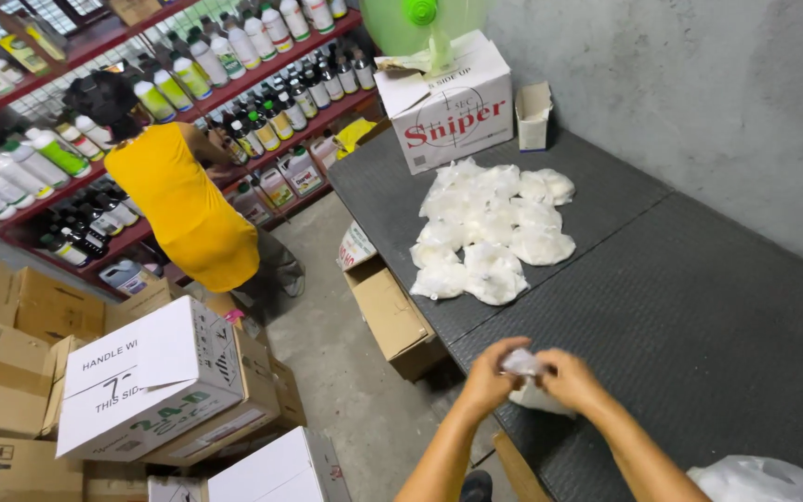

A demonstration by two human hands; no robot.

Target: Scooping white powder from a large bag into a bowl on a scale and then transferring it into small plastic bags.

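Observation:
Both my hands meet over the near edge of the dark table (699,307). My left hand (487,376) and my right hand (571,379) pinch the top of a small clear plastic bag of white powder (533,390), which hangs between them against the table edge. Farther along the table lies a pile of several filled white powder bags (490,228), packed close together and apart from my hands.
A white carton (453,116) with a green fan (420,23) on it and a small open box (533,113) stand at the table's far end. A person in a yellow top (188,209) bends at the red bottle shelves (234,84). Cartons (155,381) crowd the floor; another plastic bag (759,481) lies near right.

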